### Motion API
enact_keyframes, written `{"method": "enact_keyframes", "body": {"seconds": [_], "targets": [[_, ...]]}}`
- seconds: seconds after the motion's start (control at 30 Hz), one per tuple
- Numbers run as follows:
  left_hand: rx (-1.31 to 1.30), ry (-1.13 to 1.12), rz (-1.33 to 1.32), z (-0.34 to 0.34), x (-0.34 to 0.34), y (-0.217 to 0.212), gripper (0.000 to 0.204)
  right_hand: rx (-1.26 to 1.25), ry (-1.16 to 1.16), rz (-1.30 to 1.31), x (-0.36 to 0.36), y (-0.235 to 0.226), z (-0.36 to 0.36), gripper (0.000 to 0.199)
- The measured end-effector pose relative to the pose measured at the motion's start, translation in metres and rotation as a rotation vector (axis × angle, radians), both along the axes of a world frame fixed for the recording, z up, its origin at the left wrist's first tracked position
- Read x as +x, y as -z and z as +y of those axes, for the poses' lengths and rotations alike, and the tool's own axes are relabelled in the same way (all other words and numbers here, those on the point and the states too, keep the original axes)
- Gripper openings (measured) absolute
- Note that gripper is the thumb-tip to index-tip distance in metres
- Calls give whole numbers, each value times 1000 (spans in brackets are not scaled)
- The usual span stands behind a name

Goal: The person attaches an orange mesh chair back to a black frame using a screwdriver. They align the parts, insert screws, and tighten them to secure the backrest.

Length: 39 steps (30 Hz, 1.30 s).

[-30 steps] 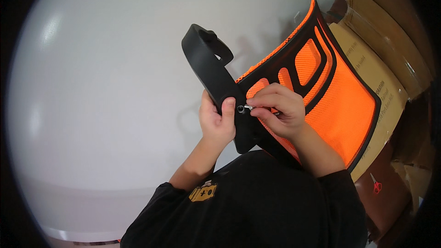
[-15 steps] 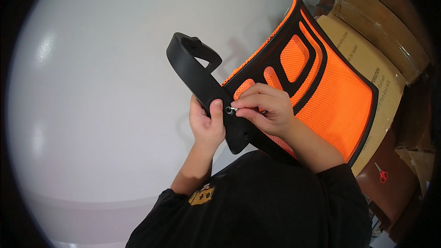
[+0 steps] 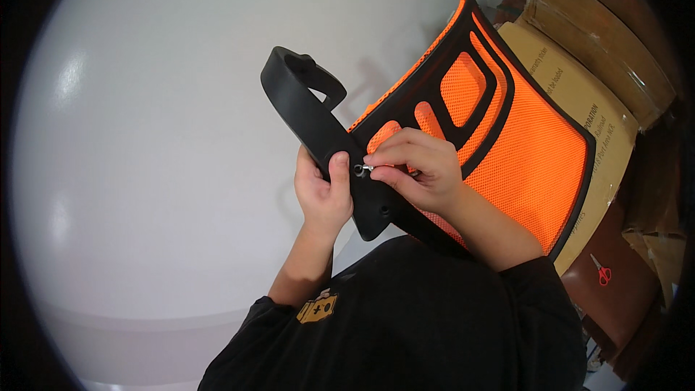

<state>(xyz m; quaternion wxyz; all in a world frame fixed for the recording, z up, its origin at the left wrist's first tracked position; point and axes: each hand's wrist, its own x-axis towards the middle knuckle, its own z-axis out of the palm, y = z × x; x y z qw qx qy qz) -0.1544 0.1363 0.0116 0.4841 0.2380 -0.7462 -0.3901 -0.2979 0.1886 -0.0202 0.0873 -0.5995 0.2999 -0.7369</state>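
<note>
A smooth, glossy white wall (image 3: 181, 145) fills the left. Before it stands a matte black moulded-plastic chair armrest (image 3: 295, 103), its rounded loop between eleven and twelve o'clock of the left hand (image 3: 323, 192). That hand is closed around the armrest's lower stretch, thumb pressed flat on the face, fingers behind. At its two o'clock sits a shiny metal bolt (image 3: 368, 169) with a ring-shaped washer (image 3: 359, 171), against the armrest; whether the shank has entered a hole is hard to tell at this size. A dark round hole (image 3: 384, 211) shows at the bolt's five o'clock. The right hand (image 3: 427, 170) pinches the bolt between thumb and fingertips, at its own nine o'clock. At that hand's two o'clock spreads the curved chair backrest (image 3: 539, 152), fine orange mesh in a black plastic frame with rounded cut-outs. Beyond it lie creased brown cardboard (image 3: 615, 119) and, at four o'clock, red-handled scissors (image 3: 603, 275) on a smooth brown surface (image 3: 624, 304).
</note>
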Motion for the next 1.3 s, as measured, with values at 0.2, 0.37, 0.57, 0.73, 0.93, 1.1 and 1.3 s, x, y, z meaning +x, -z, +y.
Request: {"method": "enact_keyframes", "body": {"seconds": [0.2, 0.37, 0.57, 0.73, 0.93, 1.1, 1.3], "targets": [[-11, -12, 11, -1, 1, 4, 28, 47, -25, -6, 1, 0, 2, 17], [-23, -17, 6, 0, 0, 4, 28, 9, -5, 10, 3, 3, -1, 19], [-59, -37, -14, 0, 0, 5, 28, 58, 0, 45, 4, 3, 0, 19], [-73, -45, -9, 1, -1, 4, 27, 57, 76, 135, 6, 5, 0, 17], [-87, -70, -14, 0, 1, 9, 25, -8, 156, 231, 4, 5, -1, 24], [-96, -57, 3, 0, 0, 11, 24, 33, 220, 269, 3, 5, 0, 25], [-115, -77, -21, 2, 2, 10, 24, 111, 213, 252, 7, 7, -1, 22]]}}
